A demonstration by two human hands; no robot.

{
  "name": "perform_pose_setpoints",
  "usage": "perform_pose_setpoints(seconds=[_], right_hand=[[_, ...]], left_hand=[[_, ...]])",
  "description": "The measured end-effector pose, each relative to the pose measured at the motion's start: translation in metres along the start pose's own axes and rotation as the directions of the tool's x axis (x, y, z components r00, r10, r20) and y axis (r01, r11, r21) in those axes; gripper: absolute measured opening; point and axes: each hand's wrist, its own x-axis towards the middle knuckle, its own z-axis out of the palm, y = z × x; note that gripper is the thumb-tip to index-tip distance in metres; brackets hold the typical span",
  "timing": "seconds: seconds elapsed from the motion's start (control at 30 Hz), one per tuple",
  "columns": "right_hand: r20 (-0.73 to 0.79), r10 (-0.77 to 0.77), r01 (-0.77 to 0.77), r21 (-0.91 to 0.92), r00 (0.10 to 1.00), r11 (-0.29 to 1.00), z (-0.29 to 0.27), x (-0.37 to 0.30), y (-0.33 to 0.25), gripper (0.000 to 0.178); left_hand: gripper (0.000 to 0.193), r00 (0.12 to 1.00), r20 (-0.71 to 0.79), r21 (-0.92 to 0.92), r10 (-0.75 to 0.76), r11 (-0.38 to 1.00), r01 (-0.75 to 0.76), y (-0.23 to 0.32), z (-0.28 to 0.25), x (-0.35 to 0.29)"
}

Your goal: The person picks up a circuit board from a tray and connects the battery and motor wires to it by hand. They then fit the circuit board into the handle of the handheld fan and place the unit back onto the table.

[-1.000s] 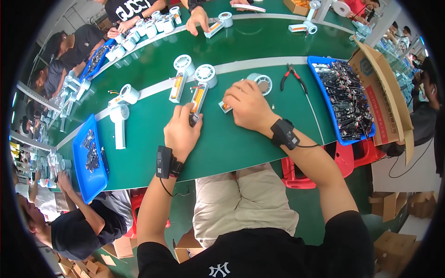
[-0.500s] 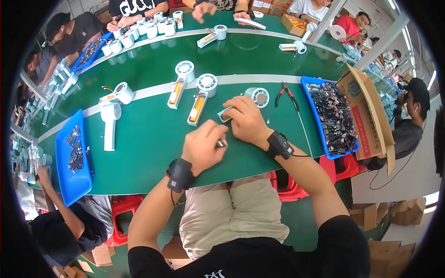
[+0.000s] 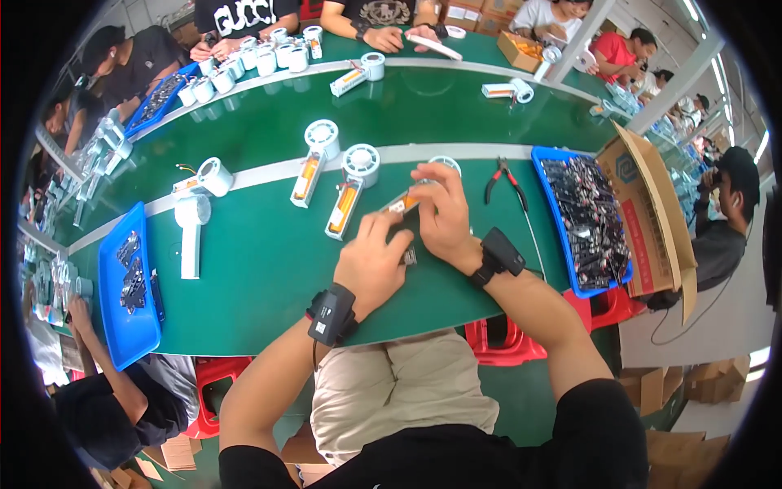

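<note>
Near the tabletop (image 3: 269,306) edge, with room leftward, the left hand (image 3: 373,265) pinches a dark part (image 3: 410,256) near the white fan unit (image 3: 400,204) under the right hand (image 3: 444,218), whose grip I cannot tell, a printed carton (image 3: 639,208) standing rightward.

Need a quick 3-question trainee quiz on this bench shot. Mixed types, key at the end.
1. True or false: the pliers lie on the table between the right hand and the right blue tray.
2. Which holds the most boards? A) the near left blue tray; B) the right blue tray; C) the cardboard box's lid flap.
3. Fill in: the fan whose round head is partly hidden sits behind the fingers of the ___ hand.

Key
1. True.
2. B: its boards are heaped across the tray.
3. Right.
</note>
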Motion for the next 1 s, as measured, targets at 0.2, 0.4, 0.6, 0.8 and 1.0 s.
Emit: perform_pose_setpoints(seconds=[0.2, 0.4, 0.6, 0.8, 1.0], right_hand=[[0.017, 0.237, -0.236, 0.197, 0.971, 0.952, 0.001, -0.001, 0.0, 0.02], [0.097, 0.27, -0.286, 0.264, 0.958, 0.921, -0.012, 0.004, 0.015, 0.018], [0.077, 0.272, -0.283, 0.251, 0.959, 0.926, -0.02, 0.009, 0.012, 0.015], [0.068, 0.04, -0.049, 0.133, 0.997, 0.99, -0.048, 0.029, 0.01, 0.016], [0.148, 0.149, -0.17, 0.143, 0.978, 0.975, -0.056, 0.032, 0.006, 0.022]], left_hand=[[0.031, 0.998, 0.06, -0.075, -0.013, 0.997, 0.017, -0.002, 0.002, 0.01], [0.03, 0.999, 0.042, -0.162, -0.034, 0.986, 0.04, -0.004, 0.02, 0.029], [0.028, 0.999, 0.047, -0.351, -0.004, 0.936, 0.021, -0.006, 0.023, 0.029], [0.028, 0.973, 0.039, -0.373, -0.227, 0.9, 0.225, -0.012, 0.023, 0.032], [0.034, 0.893, 0.196, -0.434, -0.404, 0.781, 0.449, -0.023, 0.024, 0.039]])
